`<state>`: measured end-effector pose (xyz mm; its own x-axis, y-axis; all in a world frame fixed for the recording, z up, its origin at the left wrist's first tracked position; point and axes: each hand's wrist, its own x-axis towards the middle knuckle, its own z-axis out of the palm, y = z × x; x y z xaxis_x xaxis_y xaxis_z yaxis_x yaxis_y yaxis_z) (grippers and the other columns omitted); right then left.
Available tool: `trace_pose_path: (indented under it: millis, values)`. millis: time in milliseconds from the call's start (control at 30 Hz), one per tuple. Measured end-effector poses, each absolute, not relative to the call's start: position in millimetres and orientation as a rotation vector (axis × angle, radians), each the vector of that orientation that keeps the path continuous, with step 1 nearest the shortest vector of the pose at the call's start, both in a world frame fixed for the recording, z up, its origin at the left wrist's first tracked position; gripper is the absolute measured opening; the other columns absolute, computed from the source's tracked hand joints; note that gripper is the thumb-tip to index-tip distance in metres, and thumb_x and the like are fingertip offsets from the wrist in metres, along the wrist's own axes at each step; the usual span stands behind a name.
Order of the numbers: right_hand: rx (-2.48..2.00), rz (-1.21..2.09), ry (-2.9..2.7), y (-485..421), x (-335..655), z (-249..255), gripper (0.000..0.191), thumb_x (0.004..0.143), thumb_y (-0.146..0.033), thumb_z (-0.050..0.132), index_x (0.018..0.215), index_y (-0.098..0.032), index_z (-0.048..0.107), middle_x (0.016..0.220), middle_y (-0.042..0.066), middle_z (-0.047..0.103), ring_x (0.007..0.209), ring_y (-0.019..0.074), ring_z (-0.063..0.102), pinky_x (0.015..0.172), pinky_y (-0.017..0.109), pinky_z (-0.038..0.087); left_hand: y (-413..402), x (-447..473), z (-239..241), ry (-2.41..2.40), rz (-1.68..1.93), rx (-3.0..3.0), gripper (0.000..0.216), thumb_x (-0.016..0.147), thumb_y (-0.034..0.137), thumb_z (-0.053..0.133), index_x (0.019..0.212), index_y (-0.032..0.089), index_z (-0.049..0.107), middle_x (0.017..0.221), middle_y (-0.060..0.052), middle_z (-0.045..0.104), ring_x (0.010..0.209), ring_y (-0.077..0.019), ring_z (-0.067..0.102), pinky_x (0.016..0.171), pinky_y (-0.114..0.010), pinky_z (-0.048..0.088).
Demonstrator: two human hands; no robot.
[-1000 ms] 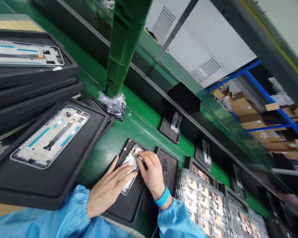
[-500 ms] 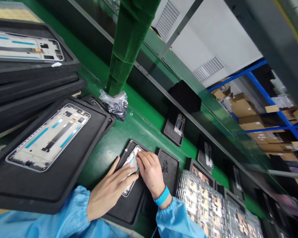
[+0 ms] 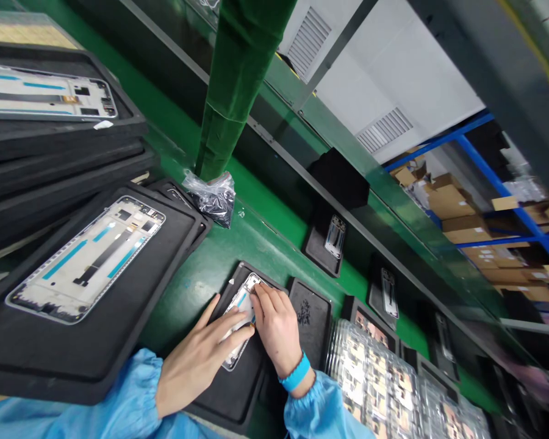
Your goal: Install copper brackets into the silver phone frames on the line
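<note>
A phone frame (image 3: 241,299) with blue strips lies in a black tray (image 3: 219,390) on the bench in front of me. My left hand (image 3: 201,353) rests across its lower part with the fingers stretched out and apart. At the frame's upper end, my right hand (image 3: 277,323) has its fingers bent and drawn together, the tips touching the frame. Whatever those fingertips hold, if anything, is hidden. Right beside is another black tray (image 3: 318,329) holding many tiny dark pieces (image 3: 304,312).
At left, a larger-looking phone frame (image 3: 91,259) lies in a black tray (image 3: 132,292) beside stacked trays (image 3: 64,183). A plastic bag (image 3: 217,198) of dark parts sits by a green post (image 3: 231,79). Clear blister trays (image 3: 370,378) stand at right. Further trays (image 3: 315,250) line the green belt.
Both hands stay on the phone frame, with the right fingertips at its upper end. The view shifts slightly; the belt trays sit a little further right and lower.
</note>
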<state>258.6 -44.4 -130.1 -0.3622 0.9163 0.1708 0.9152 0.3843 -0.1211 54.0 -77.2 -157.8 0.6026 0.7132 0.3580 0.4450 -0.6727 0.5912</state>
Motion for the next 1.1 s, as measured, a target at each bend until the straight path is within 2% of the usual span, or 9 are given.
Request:
trace_pose_path:
  millis: [133,300,433,600,700,800,900,1033,1100]
  values:
    - [-1.687,0.008,-2.457,-46,260,-133,0.039,0.103,-0.01,0.048,0.139,-0.018,0.062,0.123,0.014,0.073,0.101,0.0286,0.067,0.089,0.046,0.057,-77,54,-157,0.925,0.775,2.427,0.061,0.098,-0.005,0.032,0.151,0.02,0.048,0.144,-0.009,0.062,0.142,-0.0232,0.052,0.124,-0.055,0.034]
    - [-1.742,0.043,-2.521,-47,254,-132,0.044,0.101,-0.01,0.048,0.143,-0.016,0.059,0.124,0.018,0.071,0.103,0.0319,0.064,0.093,0.052,0.054,-76,55,-155,0.942,0.757,2.468,0.071,0.092,-0.01,0.032,0.156,0.019,0.042,0.144,-0.011,0.062,0.14,-0.0237,0.053,0.124,-0.054,0.034]
    - [-1.748,0.092,-2.58,-45,250,-127,0.045,0.099,-0.008,0.049,0.143,-0.008,0.057,0.123,0.023,0.071,0.107,0.0342,0.066,0.098,0.055,0.054,-77,56,-155,0.951,0.752,2.499,0.07,0.091,-0.01,0.032,0.155,0.014,0.041,0.141,-0.014,0.063,0.14,-0.0248,0.053,0.123,-0.055,0.034]
    - [-1.649,0.127,-2.612,-49,273,-100,0.053,0.094,0.003,0.04,0.141,-0.013,0.06,0.133,0.014,0.071,0.121,0.0249,0.068,0.111,0.048,0.052,-82,47,-155,1.249,0.697,2.385,0.052,0.105,0.02,0.043,0.156,0.015,0.037,0.149,-0.016,0.055,0.136,-0.0299,0.054,0.111,-0.047,0.052]
    - [-1.677,0.116,-2.47,-64,294,-66,0.047,0.1,-0.009,0.044,0.145,-0.014,0.056,0.144,0.017,0.063,0.134,0.0289,0.061,0.109,0.051,0.055,-85,42,-157,1.544,0.529,2.292,0.042,0.105,0.031,0.043,0.142,0.013,0.053,0.137,-0.019,0.062,0.117,-0.0351,0.065,0.093,-0.051,0.061]
    - [-1.703,0.174,-2.281,-90,304,-30,0.046,0.104,-0.023,0.049,0.149,-0.023,0.054,0.151,0.013,0.058,0.138,0.0303,0.057,0.11,0.052,0.055,-81,46,-155,1.623,0.435,2.299,0.033,0.105,0.019,0.036,0.122,0.016,0.064,0.122,-0.017,0.066,0.1,-0.0315,0.07,0.073,-0.042,0.062]
    - [-1.687,0.23,-2.265,-117,307,-7,0.05,0.102,-0.028,0.054,0.152,-0.027,0.051,0.152,0.011,0.057,0.135,0.0304,0.06,0.107,0.049,0.057,-63,62,-151,1.698,0.372,2.285,0.034,0.105,0.012,0.033,0.12,0.016,0.063,0.113,-0.016,0.066,0.089,-0.0269,0.071,0.065,-0.036,0.058]
    - [-1.62,0.335,-2.382,-140,309,0,0.054,0.097,-0.026,0.062,0.15,-0.026,0.053,0.151,0.011,0.058,0.132,0.0305,0.063,0.104,0.042,0.06,-17,95,-144,1.844,0.326,2.197,0.022,0.106,0.023,0.051,0.121,0.014,0.063,0.106,-0.009,0.067,0.087,-0.022,0.069,0.069,-0.035,0.058]
    - [-1.61,0.39,-2.431,-146,312,-2,0.055,0.094,-0.022,0.065,0.148,-0.025,0.056,0.15,0.011,0.059,0.131,0.0296,0.063,0.104,0.039,0.059,12,110,-141,1.904,0.317,2.142,0.027,0.103,0.032,0.061,0.123,0.015,0.063,0.11,-0.008,0.067,0.09,-0.0202,0.068,0.076,-0.036,0.06]
